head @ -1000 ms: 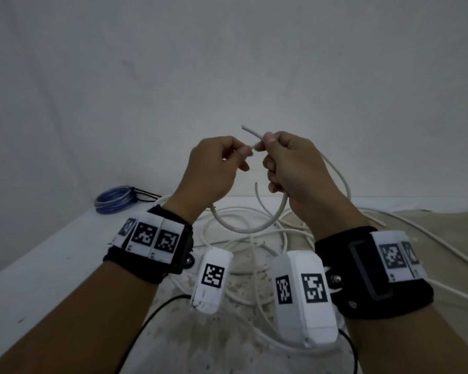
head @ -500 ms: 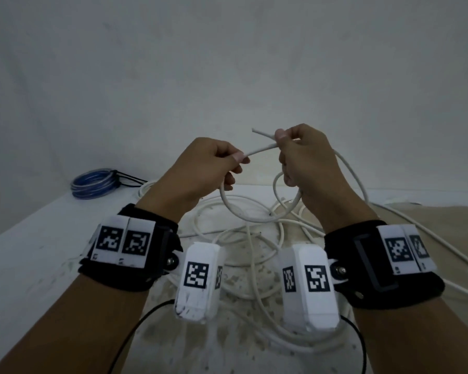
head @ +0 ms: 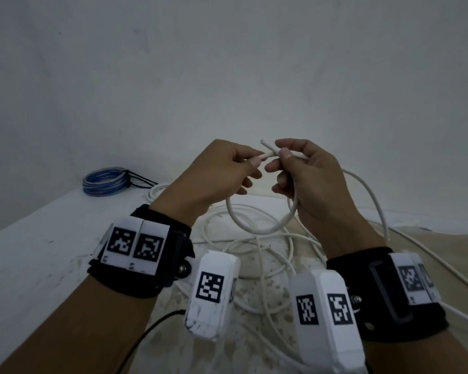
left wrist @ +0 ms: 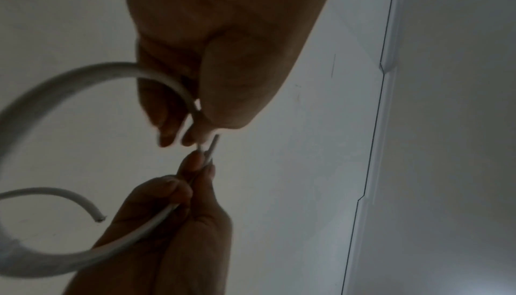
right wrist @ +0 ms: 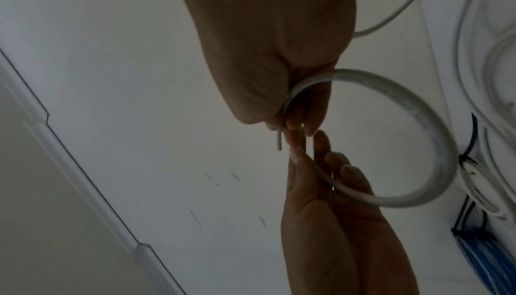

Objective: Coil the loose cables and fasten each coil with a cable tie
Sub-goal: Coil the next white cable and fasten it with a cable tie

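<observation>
Grey wall (head: 227, 63) fills the top of the head view, and a white table (head: 38, 252) sits below it, stained and spotty in the middle. Loose white cable (head: 262, 230) lies in messy loops on the table and rises up to the hands. One small round loop of it hangs in the air between the two hands, above the pile.

At the far left of the table rests a blue cable coil (head: 106, 180) (already bound with a black cable tie (head: 139, 179)), well apart from the hands.

The left hand (head: 214, 176) has its fingers curled, and its thumb and finger pinch the white cable near its end. The right hand (head: 305, 179) is curled too, pinching the same cable just beside the left fingertips, with the loop running down through its palm. The cut cable tip (head: 262, 142) pokes up between the two hands. Both wrists wear black straps (head: 152, 276) with square printed markers (head: 134, 244).
</observation>
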`<state>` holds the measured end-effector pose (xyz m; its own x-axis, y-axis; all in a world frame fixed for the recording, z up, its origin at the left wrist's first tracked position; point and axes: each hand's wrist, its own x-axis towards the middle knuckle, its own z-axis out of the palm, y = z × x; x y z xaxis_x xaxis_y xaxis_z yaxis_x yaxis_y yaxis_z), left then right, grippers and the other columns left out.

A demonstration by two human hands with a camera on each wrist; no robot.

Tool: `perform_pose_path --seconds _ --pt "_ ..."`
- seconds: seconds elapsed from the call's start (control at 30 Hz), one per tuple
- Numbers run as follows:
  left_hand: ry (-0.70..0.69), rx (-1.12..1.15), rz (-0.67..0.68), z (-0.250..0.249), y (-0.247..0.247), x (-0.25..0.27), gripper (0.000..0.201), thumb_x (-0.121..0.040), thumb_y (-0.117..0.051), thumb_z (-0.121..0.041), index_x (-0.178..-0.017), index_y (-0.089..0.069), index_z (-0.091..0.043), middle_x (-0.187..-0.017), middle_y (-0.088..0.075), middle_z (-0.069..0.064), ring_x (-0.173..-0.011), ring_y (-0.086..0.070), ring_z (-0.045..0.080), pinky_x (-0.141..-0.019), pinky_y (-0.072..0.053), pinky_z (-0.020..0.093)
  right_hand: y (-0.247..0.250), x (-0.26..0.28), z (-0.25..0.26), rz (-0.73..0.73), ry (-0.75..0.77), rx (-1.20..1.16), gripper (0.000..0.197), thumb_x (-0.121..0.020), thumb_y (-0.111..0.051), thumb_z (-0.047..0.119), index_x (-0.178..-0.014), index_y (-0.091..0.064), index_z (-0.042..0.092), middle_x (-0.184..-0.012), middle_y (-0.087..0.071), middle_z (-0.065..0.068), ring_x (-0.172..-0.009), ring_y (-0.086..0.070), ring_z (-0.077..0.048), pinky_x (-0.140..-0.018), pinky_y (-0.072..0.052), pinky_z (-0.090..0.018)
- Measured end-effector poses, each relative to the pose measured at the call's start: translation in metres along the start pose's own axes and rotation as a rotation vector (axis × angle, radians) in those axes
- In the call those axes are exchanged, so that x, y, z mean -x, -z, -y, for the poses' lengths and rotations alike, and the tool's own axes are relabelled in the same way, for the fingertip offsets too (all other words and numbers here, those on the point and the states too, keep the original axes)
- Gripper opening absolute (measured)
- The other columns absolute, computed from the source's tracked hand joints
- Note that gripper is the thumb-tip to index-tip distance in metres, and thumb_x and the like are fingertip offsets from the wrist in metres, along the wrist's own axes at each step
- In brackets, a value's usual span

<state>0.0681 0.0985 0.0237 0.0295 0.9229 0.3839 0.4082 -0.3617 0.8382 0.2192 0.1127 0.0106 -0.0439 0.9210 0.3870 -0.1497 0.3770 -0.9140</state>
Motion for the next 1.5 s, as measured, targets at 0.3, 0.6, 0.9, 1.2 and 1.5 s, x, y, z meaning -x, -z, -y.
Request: perform_pose_path --seconds 0.3,0.6,0.9,1.2,1.5 --pt "-0.071 -0.083 -0.095 0.000 0.006 0.001 0.027 -0.100 -0.051 -0.016 -0.091 -0.072 -0.028 -0.078 -0.063 -0.008 -0.059 -0.053 -0.005 -0.066 -0.039 0.023 -0.001 0.004 0.001 0.037 -0.077 0.029 0.023 -0.100 -0.055 0.015 -0.122 -0.057 0.018 -0.075 -0.071 -0.003 -0.054 -0.054 -0.012 -0.055 -0.051 -0.026" --pt "-0.114 -0.162 -0.083 -0.001 0.002 0.002 0.024 -0.100 -0.053 -0.016 -0.089 -0.071 -0.027 -0.060 -0.059 -0.019 -0.055 -0.052 -0.015 -0.054 -0.035 0.011 0.000 0.003 0.001 0.060 -0.120 0.028 0.013 -0.098 -0.059 0.017 -0.105 -0.062 0.007 -0.080 -0.073 -0.009 -0.058 -0.060 -0.016 -0.062 -0.057 -0.032" --pt "-0.079 0.018 -0.083 -0.001 -0.008 0.003 0.023 -0.094 -0.061 -0.038 -0.083 -0.077 -0.025 -0.067 -0.068 -0.021 -0.066 -0.059 -0.009 -0.065 -0.042 0.009 0.000 0.005 -0.001 0.021 -0.136 0.046 0.030 -0.087 -0.073 0.029 -0.093 -0.061 0.004 -0.070 -0.069 -0.008 -0.057 -0.063 -0.015 -0.059 -0.056 -0.029" --pt "0.003 0.188 -0.194 0.002 -0.011 -0.002 0.025 -0.093 -0.065 -0.038 -0.078 -0.077 -0.022 -0.068 -0.067 -0.006 -0.048 -0.048 0.003 -0.055 -0.040 0.023 0.002 0.003 0.003 0.060 -0.144 0.000 0.014 -0.098 -0.059 0.017 -0.092 -0.064 0.006 -0.073 -0.066 -0.011 -0.060 -0.062 -0.015 -0.061 -0.056 -0.029" --pt "-0.003 0.171 -0.290 0.006 -0.019 -0.002 0.030 -0.096 -0.060 -0.036 -0.082 -0.075 -0.014 -0.071 -0.073 0.001 -0.047 -0.057 0.008 -0.051 -0.048 0.024 0.005 0.002 0.004 0.082 -0.171 -0.073 0.016 -0.101 -0.050 0.008 -0.097 -0.063 0.001 -0.078 -0.071 -0.014 -0.068 -0.068 -0.022 -0.066 -0.058 -0.032"
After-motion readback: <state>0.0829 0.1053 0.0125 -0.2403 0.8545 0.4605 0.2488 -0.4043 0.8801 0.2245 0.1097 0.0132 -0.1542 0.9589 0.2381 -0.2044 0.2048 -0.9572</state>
